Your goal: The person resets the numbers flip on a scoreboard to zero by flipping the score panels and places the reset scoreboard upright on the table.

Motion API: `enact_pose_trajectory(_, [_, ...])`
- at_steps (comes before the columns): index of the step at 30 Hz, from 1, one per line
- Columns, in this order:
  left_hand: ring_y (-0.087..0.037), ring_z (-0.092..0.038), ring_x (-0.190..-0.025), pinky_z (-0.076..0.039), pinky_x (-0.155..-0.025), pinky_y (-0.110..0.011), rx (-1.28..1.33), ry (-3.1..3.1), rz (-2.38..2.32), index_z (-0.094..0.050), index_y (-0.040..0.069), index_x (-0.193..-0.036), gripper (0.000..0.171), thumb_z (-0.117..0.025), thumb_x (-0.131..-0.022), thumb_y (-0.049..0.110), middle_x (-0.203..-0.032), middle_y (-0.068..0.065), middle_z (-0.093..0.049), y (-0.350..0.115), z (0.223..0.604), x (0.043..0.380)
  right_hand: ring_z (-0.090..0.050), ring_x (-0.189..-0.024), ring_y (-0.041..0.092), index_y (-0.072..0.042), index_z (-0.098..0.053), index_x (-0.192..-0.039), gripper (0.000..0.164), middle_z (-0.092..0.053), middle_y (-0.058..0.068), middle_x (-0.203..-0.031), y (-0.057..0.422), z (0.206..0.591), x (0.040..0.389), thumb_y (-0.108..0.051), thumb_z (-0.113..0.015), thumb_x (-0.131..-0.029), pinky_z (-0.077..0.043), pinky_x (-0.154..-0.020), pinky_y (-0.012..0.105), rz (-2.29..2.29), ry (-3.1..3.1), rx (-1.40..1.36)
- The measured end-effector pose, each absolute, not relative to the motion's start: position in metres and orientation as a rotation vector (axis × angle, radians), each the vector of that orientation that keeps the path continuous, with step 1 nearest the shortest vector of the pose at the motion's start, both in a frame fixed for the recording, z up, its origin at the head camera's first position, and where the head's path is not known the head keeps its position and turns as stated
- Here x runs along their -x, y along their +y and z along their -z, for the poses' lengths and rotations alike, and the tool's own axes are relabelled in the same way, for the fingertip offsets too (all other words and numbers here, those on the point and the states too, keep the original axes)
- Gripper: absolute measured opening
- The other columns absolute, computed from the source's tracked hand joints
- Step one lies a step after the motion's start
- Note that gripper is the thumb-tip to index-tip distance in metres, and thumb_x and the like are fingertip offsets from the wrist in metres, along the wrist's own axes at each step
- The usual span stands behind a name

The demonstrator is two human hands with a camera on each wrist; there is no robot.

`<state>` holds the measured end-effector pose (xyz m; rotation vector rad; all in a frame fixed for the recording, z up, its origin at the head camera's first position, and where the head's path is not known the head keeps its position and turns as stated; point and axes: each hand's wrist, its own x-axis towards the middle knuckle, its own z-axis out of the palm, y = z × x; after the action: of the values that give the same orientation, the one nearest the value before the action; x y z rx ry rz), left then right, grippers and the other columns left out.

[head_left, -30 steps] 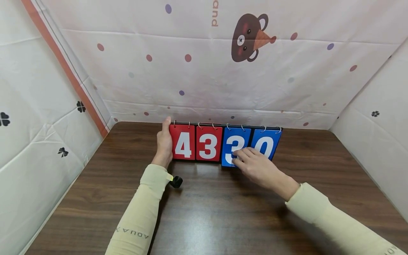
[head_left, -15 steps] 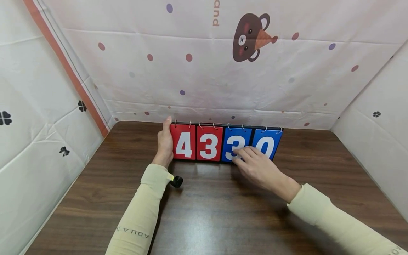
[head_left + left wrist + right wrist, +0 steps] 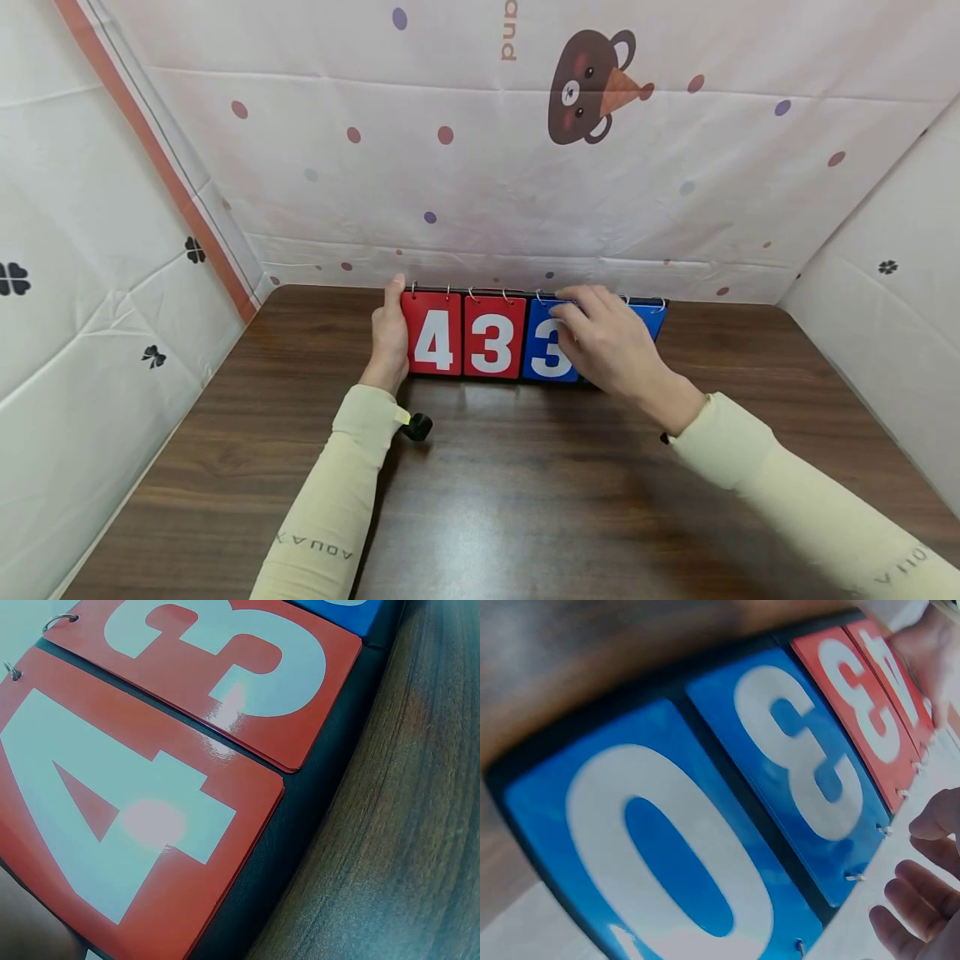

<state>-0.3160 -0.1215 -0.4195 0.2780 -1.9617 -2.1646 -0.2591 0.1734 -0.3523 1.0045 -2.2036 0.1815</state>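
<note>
A flip scoreboard (image 3: 462, 342) with a black backing stands on the table. Its red cards read 4 (image 3: 135, 817) and 3 (image 3: 255, 660); its blue cards read 3 (image 3: 795, 750) and 0 (image 3: 679, 866). My left hand (image 3: 388, 337) grips the board's left edge, thumb upward; the fingers behind are hidden. In front of the blue cards, near the top rings, is my right hand (image 3: 611, 346), covering most of the 0 in the head view. The right wrist view shows its fingers (image 3: 915, 900) loosely bent and apart, holding nothing.
The brown wooden table (image 3: 480, 492) extends in front of the board. Behind it hangs a pale printed cloth (image 3: 337, 192) with dots and a bear. White cloth walls (image 3: 75, 375) close in both sides. A small black object (image 3: 417, 427) sits at the left cuff.
My right hand has risen from the lower part of the blue 3 card to the board's top edge. The blue 3 card, lifted a second ago, lies flat. My left hand keeps its grip.
</note>
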Motion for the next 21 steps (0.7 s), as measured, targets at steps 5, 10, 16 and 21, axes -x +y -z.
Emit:
enact_pose_trajectory(5, [-0.016,-0.057,-0.077,-0.043,-0.076,-0.032,-0.282,-1.934,2.182,-0.059,0.017,-0.08,0.062,-0.045,-0.083,0.077,-0.08,-0.002,-0.059,-0.121,0.419,0.315,-0.054,-0.099,0.027,-0.002,-0.063,-0.105,0.022,-0.06,0.014,-0.11,0.165,0.336,0.27,-0.016,-0.063,-0.088,-0.052,-0.084,0.048,-0.28,-2.345,-0.827])
enact_pose_trajectory(10, [-0.016,-0.057,-0.075,-0.042,-0.077,-0.033,-0.288,-1.923,2.188,-0.059,0.017,-0.078,0.062,-0.045,-0.083,0.077,-0.078,-0.001,-0.058,-0.122,0.419,0.315,-0.052,-0.096,0.025,-0.006,-0.063,-0.105,0.022,-0.059,0.011,-0.11,0.16,0.326,0.286,-0.023,-0.06,-0.092,-0.054,-0.079,0.047,-0.403,-2.522,-0.673])
enact_pose_trajectory(16, [-0.016,-0.057,-0.076,-0.043,-0.077,-0.034,-0.294,-1.934,2.197,-0.057,0.016,-0.078,0.063,-0.045,-0.082,0.077,-0.079,-0.002,-0.057,-0.122,0.421,0.314,-0.051,-0.094,0.025,-0.007,-0.065,-0.104,0.023,-0.058,0.011,-0.109,0.157,0.325,0.306,-0.026,-0.06,-0.093,-0.054,-0.077,0.046,-0.51,-2.718,-0.565])
enact_pose_trajectory(21, [-0.016,-0.057,-0.076,-0.043,-0.077,-0.033,-0.283,-1.929,2.191,-0.057,0.016,-0.078,0.062,-0.045,-0.082,0.077,-0.08,-0.002,-0.058,-0.122,0.419,0.314,-0.054,-0.095,0.025,-0.008,-0.066,-0.104,0.021,-0.06,0.012,-0.11,0.159,0.321,0.32,-0.024,-0.061,-0.093,-0.052,-0.084,0.047,-0.687,-2.83,-0.538])
